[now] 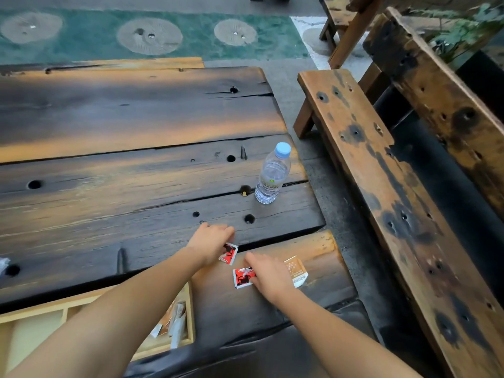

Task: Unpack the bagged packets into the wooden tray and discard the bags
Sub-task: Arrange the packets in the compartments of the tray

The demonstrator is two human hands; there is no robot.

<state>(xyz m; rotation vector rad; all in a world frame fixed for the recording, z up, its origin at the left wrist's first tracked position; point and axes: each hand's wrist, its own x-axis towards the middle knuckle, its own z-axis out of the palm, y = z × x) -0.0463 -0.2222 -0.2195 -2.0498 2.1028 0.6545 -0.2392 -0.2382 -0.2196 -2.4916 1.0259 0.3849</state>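
Both hands press small packets on the dark plank counter (pixel 136 208), near its right edge.

The red, black and white rectangular packet (pixel 243 278) lies flat under the right hand (pixel 268 276), its long axis running roughly left to right; the grip there rests fingers-down on it, though whether it pinches the packet cannot be told. A second red-and-white packet (pixel 228 253) sits just beyond, tilted with its long axis pointing away and to the right, its upper end under the left hand (pixel 211 241), whose fingers curl over it. A tan-and-white packet (pixel 296 271) peeks out at the right hand's far side. The pale wooden tray (pixel 191 309) with dividers sits at lower left, holding several slim packets (pixel 176 321). A clear plastic water bottle with a blue cap (pixel 272 174) stands upright further back.
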